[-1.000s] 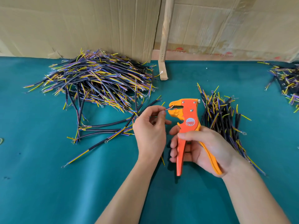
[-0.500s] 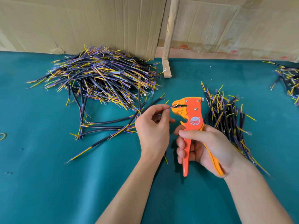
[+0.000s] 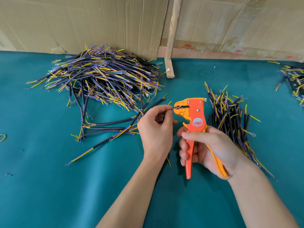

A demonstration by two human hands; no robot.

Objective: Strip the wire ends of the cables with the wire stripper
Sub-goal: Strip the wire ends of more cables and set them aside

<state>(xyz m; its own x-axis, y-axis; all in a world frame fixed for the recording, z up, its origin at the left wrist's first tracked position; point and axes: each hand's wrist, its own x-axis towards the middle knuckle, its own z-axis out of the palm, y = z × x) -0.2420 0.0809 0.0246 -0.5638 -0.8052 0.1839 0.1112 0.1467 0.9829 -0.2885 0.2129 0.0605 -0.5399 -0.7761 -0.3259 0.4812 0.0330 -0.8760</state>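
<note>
Left hand (image 3: 156,129) pinched a wire end (image 3: 178,107) inside the stripper (image 3: 194,119); right hand (image 3: 207,148) gripped its handles, likely squeezing next.

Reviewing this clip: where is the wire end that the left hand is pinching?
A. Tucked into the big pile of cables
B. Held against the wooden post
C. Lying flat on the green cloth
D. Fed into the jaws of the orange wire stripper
D: the left hand pinches a thin wire end that runs into the head of the wire stripper, gripped by the right hand.
</note>
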